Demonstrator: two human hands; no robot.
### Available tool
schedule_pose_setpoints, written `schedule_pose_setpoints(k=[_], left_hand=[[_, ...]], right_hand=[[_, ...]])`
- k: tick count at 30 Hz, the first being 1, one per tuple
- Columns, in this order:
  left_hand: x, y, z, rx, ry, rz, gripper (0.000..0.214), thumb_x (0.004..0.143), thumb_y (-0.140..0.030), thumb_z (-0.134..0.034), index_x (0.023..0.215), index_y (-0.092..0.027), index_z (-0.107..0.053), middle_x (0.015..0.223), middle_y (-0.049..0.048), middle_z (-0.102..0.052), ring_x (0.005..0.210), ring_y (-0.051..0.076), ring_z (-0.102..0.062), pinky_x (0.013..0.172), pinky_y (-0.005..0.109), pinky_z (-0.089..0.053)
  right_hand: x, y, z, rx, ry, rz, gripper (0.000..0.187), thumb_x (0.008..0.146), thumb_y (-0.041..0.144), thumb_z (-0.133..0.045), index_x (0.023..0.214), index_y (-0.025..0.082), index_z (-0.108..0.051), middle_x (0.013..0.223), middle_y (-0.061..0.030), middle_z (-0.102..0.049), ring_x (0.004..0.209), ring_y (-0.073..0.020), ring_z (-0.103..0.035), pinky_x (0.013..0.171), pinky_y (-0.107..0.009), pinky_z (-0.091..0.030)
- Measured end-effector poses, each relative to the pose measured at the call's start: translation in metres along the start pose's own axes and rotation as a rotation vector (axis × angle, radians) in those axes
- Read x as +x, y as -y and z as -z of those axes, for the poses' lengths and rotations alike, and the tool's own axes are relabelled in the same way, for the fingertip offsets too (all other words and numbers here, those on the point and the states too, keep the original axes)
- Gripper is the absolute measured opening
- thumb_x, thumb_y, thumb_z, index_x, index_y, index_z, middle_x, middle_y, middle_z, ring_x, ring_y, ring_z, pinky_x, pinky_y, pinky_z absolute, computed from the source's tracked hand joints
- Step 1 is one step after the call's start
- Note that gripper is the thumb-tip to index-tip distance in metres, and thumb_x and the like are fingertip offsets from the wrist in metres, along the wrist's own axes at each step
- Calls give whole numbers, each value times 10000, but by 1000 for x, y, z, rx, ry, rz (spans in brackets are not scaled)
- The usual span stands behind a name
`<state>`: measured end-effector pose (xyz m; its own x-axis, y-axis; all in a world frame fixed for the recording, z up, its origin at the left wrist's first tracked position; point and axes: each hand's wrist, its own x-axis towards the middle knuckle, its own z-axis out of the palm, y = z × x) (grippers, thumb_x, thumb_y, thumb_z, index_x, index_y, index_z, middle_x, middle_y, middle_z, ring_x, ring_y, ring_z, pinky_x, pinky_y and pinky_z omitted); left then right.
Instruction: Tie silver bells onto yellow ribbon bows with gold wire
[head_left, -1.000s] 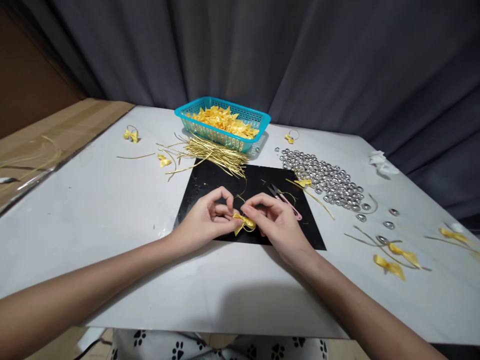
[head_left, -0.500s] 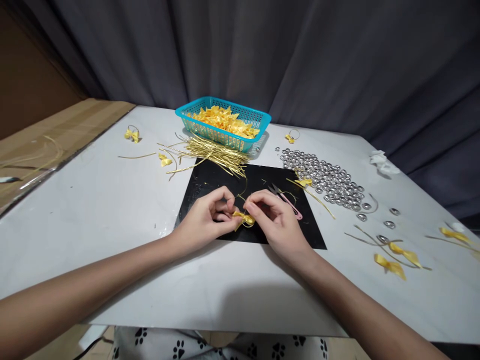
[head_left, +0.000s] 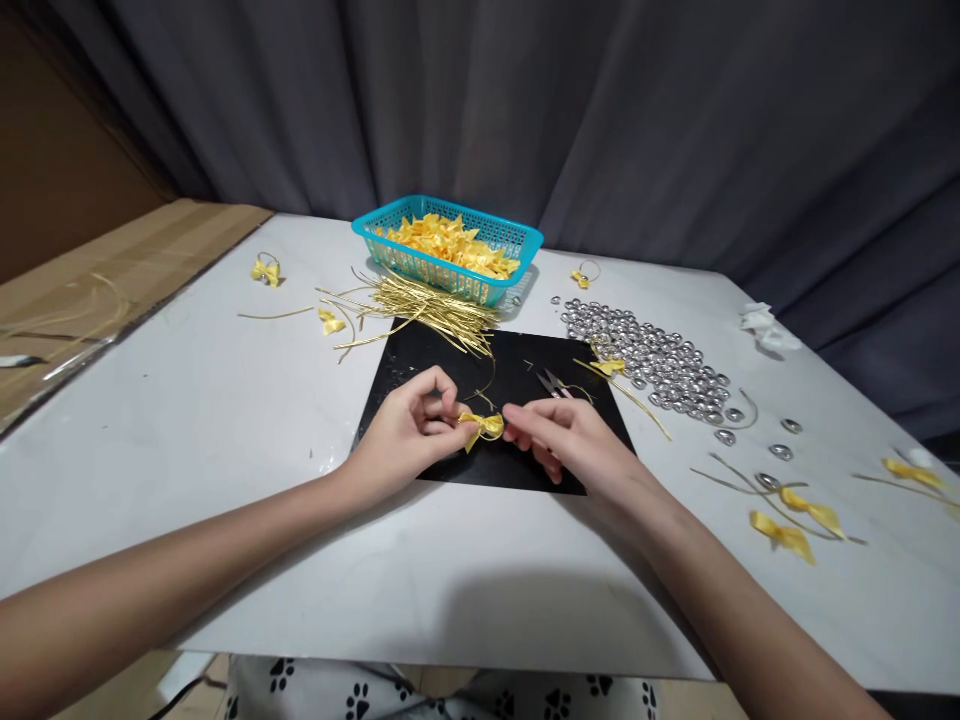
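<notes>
My left hand point(head_left: 420, 420) is closed, its thumb and fingers pinching the left side of a yellow ribbon bow point(head_left: 484, 427) with thin gold wire around it. At the bow's right edge is my right hand point(head_left: 574, 435), with thumb and fingertips drawn together and the other fingers curled below. What lies between those right fingertips is too small to make out. Both hands are above a black mat point(head_left: 517, 360). Small scissors point(head_left: 553, 384) lie on the mat just beyond my right hand, which hides most of their pink handle.
A teal basket point(head_left: 534, 240) of yellow bows stands at the back, behind a bundle of gold wire strips point(head_left: 431, 310). Silver bead-like pieces point(head_left: 652, 360) spread to the right. Loose bows point(head_left: 784, 535) and finished-looking wire loops with bows point(head_left: 266, 270) lie around the white table point(head_left: 247, 440).
My right hand has shifted right, from the bow's top to its right edge, and now covers the scissors' handle. The bow has moved slightly left and up with my left hand.
</notes>
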<state>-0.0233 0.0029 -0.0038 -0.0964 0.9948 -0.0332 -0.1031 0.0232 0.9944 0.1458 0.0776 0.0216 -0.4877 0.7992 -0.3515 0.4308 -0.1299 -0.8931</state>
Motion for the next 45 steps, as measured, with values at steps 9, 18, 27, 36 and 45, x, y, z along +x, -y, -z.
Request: schedule_pose_setpoints(k=[9, 18, 27, 36, 45], left_hand=[[-1, 3, 0, 88, 44, -42, 294, 767, -182, -659, 721, -192, -368, 754, -28, -616, 601, 41, -515, 537, 165, -373], [-1, 4, 0, 71, 50, -54, 295, 775, -174, -654, 715, -192, -366, 755, -31, -613, 613, 36, -514, 541, 157, -376], [-7, 1, -2, 146, 98, -146, 280, 786, -190, -652, 727, -200, -379, 791, -3, -636, 717, 75, -595, 598, 174, -441], [-6, 2, -2, 229, 110, -144, 272, 786, -205, -644, 719, -202, -379, 785, 0, -641, 644, 71, -561, 590, 195, -457], [-4, 3, -2, 90, 111, -39, 302, 773, -213, -666, 719, -201, -368, 686, -58, -518, 580, 52, -504, 533, 183, -366]], right_hand=[[-1, -1, -7, 235, 10, 54, 237, 678, 360, -690, 735, 149, -598, 526, 69, -435, 388, -31, -281, 382, -207, -229], [-1, -1, -1, -63, -121, 334, 287, 804, 410, -573, 720, 149, -659, 652, -4, -548, 518, -75, -402, 486, -234, -292], [3, -1, -3, 90, 170, -144, 376, 824, 472, -549, 630, 153, -596, 400, 52, -383, 377, -56, -309, 408, -202, -250], [2, 0, -5, 79, 79, 11, 274, 740, 386, -651, 753, 117, -702, 503, 25, -480, 444, -49, -343, 422, -189, -273], [-3, 0, -17, -48, -34, 518, 213, 860, 262, -538, 708, 149, -636, 763, -41, -606, 703, -117, -546, 615, -229, -425]])
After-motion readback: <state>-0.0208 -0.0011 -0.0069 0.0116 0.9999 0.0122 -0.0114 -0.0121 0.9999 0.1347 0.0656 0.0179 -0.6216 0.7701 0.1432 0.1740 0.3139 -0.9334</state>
